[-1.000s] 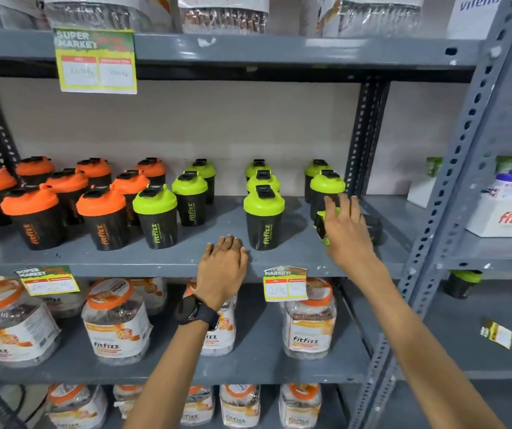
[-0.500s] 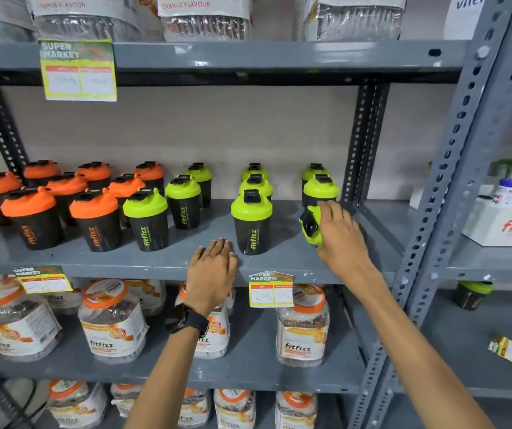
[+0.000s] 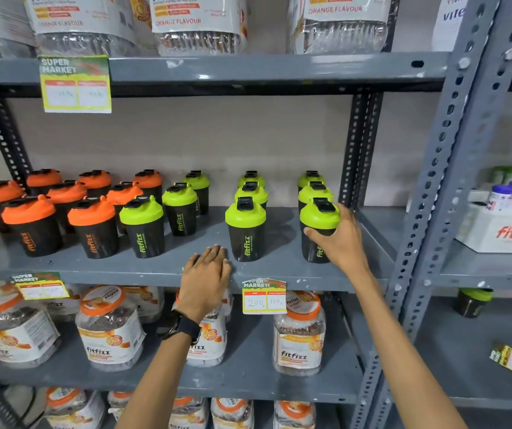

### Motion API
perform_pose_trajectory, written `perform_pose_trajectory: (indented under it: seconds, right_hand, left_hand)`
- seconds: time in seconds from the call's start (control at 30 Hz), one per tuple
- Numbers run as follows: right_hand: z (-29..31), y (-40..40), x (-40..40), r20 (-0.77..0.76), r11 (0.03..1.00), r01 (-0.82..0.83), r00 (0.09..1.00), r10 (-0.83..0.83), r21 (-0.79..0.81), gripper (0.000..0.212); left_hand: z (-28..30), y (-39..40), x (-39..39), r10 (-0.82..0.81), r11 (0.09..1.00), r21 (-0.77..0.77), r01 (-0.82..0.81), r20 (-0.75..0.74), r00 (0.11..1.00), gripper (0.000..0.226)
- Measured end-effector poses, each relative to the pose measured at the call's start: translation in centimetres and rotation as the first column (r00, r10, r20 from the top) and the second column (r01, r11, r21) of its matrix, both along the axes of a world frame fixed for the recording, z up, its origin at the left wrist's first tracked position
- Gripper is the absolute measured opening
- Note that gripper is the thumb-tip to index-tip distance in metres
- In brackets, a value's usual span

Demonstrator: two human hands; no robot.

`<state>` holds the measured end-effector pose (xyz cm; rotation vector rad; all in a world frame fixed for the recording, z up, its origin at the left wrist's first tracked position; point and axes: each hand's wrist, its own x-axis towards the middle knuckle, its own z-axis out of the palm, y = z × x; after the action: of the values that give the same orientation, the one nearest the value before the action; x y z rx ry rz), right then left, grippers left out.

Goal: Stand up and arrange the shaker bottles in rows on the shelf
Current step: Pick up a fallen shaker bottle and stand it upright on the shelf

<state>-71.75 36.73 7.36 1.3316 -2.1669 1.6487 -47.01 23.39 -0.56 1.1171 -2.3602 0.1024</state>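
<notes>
R hand (image 3: 342, 243) grips upright green-lid shaker (image 3: 319, 222); L hand (image 3: 206, 278) flat, shelf (image 3: 124, 267); 9 green.

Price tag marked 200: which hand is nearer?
Left. The left hand lies flat on the shelf edge just left of the tag; the right hand grips a bottle above.

The right hand (image 3: 339, 239) grips a green-lidded shaker bottle (image 3: 319, 226), which stands upright at the near end of the rightmost row on the grey shelf (image 3: 155, 267). The left hand (image 3: 205, 280) lies flat on the shelf's near edge, just left of another upright green-lidded bottle (image 3: 245, 230). Orange-lidded bottles (image 3: 92, 224) stand in rows to the left.
</notes>
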Motion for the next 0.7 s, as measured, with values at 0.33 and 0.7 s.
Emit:
perform_pose_trajectory:
  seconds: [0.33,0.7]
  right_hand:
    - [-5.0,3.1,4.1,0.161,0.947,0.222,0.969,-0.187,-0.232,0.083]
    - [-4.0,-1.5,6.4,0.246,0.955,0.286,0.934,-0.258,-0.082,0.106]
  left_hand:
    - [0.5,3.5,-2.3,0.151,0.979,0.204,-0.028,-0.620,0.770,0.058]
    - [4.6,6.3,-11.6,0.398,0.877,0.479,0.044,-0.774,0.493,0.117]
